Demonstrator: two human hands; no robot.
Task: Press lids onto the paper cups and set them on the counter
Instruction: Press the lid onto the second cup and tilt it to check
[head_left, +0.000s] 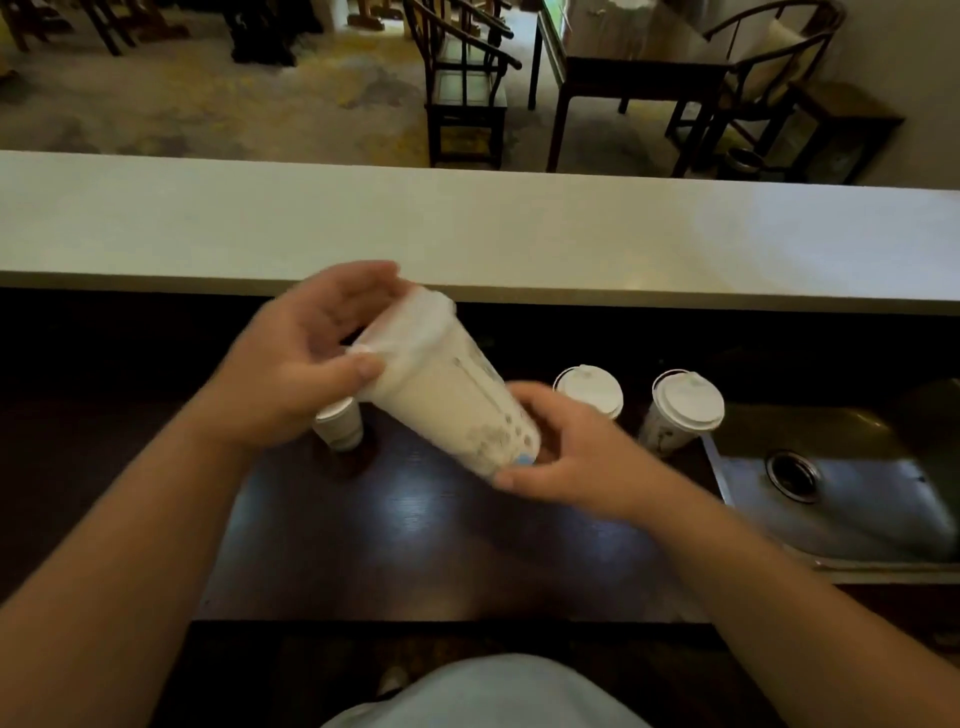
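Firmly brace the tilted cup (447, 395) base with the gripping right hand (566, 462); left hand (306, 358), clasping the lid (415, 322), presses evenly around its rim.

Your forearms are bare right up to the bottom edge of the view, with no sleeves, watch or rings to be seen on your left hand (306, 358) or right hand (571, 462). Low in the view shows a pale blue-grey garment (488, 696), plain and smooth.
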